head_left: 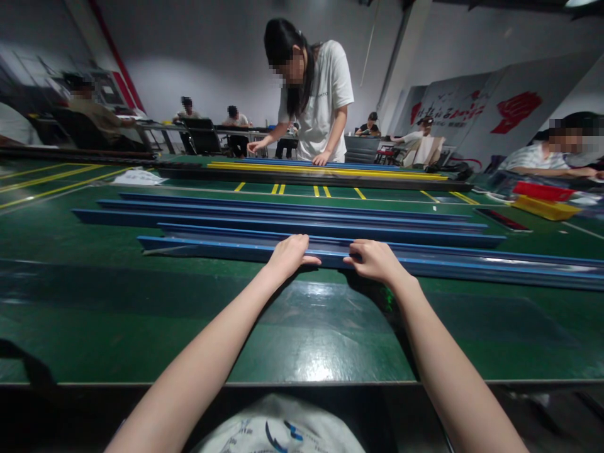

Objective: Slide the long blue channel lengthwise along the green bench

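Observation:
Several long blue rails lie side by side across a glossy green table (141, 314). Both my hands rest on the nearest blue rail (472, 264), close together near its middle. My left hand (289, 253) curls over the rail's near edge with the thumb pointing right. My right hand (375, 259) grips the same rail, fingers bent over its top. A second blue rail (236, 221) lies just behind, and further ones beyond it.
Across the table a person in a white T-shirt (321, 100) leans with both hands on yellow and blue rails (325, 170). Red and yellow trays (542, 198) sit at the right. Other people sit at tables in the background. The table's front edge runs near my body.

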`<move>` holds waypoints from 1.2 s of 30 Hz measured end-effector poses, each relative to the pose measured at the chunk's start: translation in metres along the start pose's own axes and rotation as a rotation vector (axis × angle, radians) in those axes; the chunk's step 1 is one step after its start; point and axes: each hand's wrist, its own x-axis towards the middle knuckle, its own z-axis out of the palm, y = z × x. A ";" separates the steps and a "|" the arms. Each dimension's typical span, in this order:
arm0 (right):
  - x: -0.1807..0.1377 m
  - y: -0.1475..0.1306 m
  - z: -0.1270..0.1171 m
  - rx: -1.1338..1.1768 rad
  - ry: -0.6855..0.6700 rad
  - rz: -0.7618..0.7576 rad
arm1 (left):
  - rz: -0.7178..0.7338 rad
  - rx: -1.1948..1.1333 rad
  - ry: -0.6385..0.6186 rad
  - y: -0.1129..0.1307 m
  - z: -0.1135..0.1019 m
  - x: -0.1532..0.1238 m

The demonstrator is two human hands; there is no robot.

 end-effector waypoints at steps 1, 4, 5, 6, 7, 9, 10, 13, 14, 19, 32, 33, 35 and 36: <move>0.000 0.000 0.000 0.000 0.002 0.000 | -0.001 -0.001 -0.005 0.000 0.000 0.000; 0.000 0.001 0.001 0.001 0.004 0.000 | -0.007 -0.004 -0.013 0.000 -0.001 0.000; 0.000 0.001 0.001 0.002 0.006 -0.002 | -0.010 -0.006 -0.012 0.000 0.000 0.000; 0.000 0.001 0.001 0.003 0.008 -0.003 | -0.012 -0.007 -0.012 -0.001 0.000 0.000; 0.000 0.001 0.001 0.004 0.010 -0.004 | -0.015 -0.007 -0.011 -0.001 0.000 0.000; 0.000 0.001 0.001 0.005 0.013 -0.006 | -0.019 -0.008 -0.011 -0.001 0.001 0.000; 0.000 0.001 0.001 0.005 0.013 -0.006 | -0.022 -0.008 -0.012 -0.002 0.001 0.000; 0.000 0.001 0.001 0.005 0.011 -0.006 | -0.037 -0.006 -0.033 -0.001 0.000 0.001; 0.000 0.001 0.001 0.003 0.011 -0.005 | -0.041 -0.003 -0.041 -0.001 0.000 0.001; 0.000 0.000 0.002 -0.005 0.014 -0.003 | -0.033 0.008 -0.047 -0.001 0.000 0.003; 0.000 0.000 0.000 0.014 0.004 -0.003 | 0.018 -0.007 0.090 0.000 0.001 -0.003; 0.000 0.000 0.000 0.023 0.000 -0.004 | 0.024 -0.012 0.098 0.000 0.001 -0.003; -0.001 -0.002 -0.001 0.056 0.001 -0.005 | 0.030 -0.023 0.110 0.000 0.000 -0.003; -0.001 -0.002 -0.001 0.078 0.010 -0.007 | 0.031 -0.029 0.114 0.000 0.000 -0.004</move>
